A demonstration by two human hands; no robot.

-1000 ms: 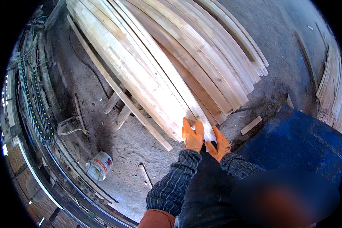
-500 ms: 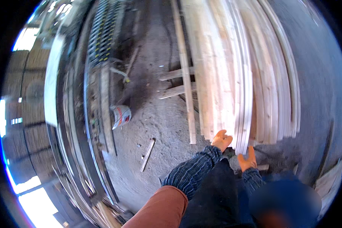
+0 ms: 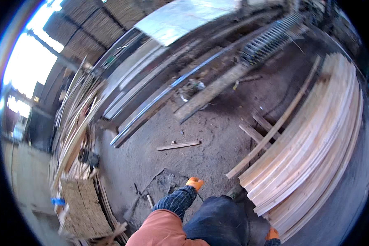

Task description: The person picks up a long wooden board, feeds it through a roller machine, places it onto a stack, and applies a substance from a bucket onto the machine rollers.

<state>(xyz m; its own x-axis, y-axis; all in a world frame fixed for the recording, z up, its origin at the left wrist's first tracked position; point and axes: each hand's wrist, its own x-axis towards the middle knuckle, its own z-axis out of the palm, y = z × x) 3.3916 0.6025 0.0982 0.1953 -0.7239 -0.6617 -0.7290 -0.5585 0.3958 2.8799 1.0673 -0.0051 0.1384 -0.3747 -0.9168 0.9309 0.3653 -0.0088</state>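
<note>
My left hand (image 3: 195, 183), in an orange glove, hangs over the dusty floor to the left of a stack of boards (image 3: 303, 156). Its fingers look curled in, with nothing seen in them. Low at the right, my right hand (image 3: 272, 234), also gloved in orange, is beside the near end of the stack. Its fingers are partly hidden, and I cannot tell whether it touches the wood. The pale boards lie side by side, their near ends uneven. One narrow board (image 3: 276, 123) lies apart along the stack's left side.
Short wooden supports (image 3: 254, 137) stick out from under the stack. A loose stick (image 3: 178, 145) lies on the floor ahead. Beyond it runs a long machine bed with a blue rail (image 3: 172, 86) and a slatted roller section (image 3: 270, 39). Scrap strips (image 3: 76, 123) and a timber block (image 3: 84, 209) stand at the left.
The view has swung left, shifting the stack toward the right. Both hands were at the stack's near end with fingers spread; my left hand has come away from the boards and its fingers have drawn in.
</note>
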